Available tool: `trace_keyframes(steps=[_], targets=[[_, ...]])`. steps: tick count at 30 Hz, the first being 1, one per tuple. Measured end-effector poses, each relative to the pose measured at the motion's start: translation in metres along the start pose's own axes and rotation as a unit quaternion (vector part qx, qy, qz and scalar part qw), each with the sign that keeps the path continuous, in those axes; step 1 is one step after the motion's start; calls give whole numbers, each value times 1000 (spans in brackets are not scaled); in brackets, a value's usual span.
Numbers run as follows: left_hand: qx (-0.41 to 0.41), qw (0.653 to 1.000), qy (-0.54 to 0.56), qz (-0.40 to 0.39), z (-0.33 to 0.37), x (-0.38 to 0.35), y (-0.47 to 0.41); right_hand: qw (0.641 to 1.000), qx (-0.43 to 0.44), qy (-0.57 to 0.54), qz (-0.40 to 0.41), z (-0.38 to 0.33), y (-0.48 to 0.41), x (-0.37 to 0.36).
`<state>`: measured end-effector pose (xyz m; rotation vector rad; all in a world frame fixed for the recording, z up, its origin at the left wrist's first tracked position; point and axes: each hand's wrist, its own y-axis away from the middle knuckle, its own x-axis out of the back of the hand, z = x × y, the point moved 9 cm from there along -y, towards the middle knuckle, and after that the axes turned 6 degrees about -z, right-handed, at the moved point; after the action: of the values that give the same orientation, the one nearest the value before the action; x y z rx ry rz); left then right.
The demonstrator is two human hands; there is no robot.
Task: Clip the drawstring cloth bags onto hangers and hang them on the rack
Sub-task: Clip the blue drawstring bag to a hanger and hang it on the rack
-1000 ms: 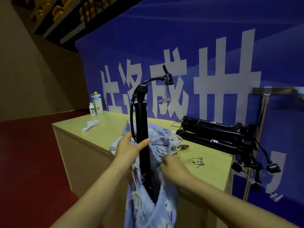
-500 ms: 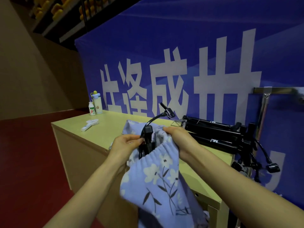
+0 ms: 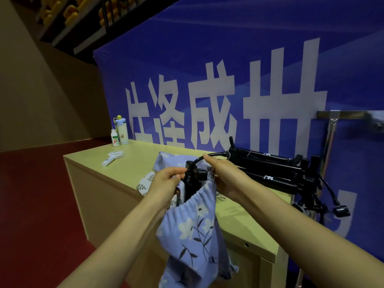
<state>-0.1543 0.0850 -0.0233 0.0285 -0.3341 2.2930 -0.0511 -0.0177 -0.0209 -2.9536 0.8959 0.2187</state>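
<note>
**Bag held at the bench edge, centre of frame.** The bag [image 3: 197, 229] hangs in front of the bench [image 3: 145, 150], its gathered mouth raised to bench height. The left hand [image 3: 166, 179] pinches the left side of the mouth with curled fingers. The right hand [image 3: 224, 175] is curled round the right side; whether its thumb also grips the stand's black gooseneck [image 3: 216, 154] cannot be told. The head of a black stand [image 3: 195, 177] pokes out of the mouth.

**Progress (judged).** The task is at an early stage. No hanger or clip can be made out, and no bag hangs on the rack [image 3: 330, 142] at right. A dark blur at the far end of its rail cannot be identified. Clipping and hanging both remain.

**Materials.** The bag is soft lilac cloth printed with pale flowers and dark stems. It is ruched at the drawstring channel and falls in limp folds. More floral cloth [image 3: 168, 161] lies crumpled on the bench. The bench is smooth, pale laminate with square edges. Beside the right hand lie several stands [image 3: 270, 169], matt black, rigid and tubular. The rack is bright metal tube.
</note>
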Motion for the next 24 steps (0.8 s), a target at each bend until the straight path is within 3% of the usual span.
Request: trace_keyframes(steps=[5,10,15,18,21,24], targets=[[-18,1000,-23,-1,5,-13,5,998,-36,18,-51,4,5,-5],[-35,997,-10,-62,17,-42,7,989,-100,-33,-101,17,9,8],[-56,990,-42,-124,37,-75,10,995,-87,35,-31,3,24,42],[-6,985,-85,-151,41,-82,8,994,-85,65,-4,-14,37,62],[106,950,-173,-235,39,-87,17,993,-101,66,9,-30,62,87],[146,895,-254,-338,51,-97,38,990,-98,100,18,-48,83,112]])
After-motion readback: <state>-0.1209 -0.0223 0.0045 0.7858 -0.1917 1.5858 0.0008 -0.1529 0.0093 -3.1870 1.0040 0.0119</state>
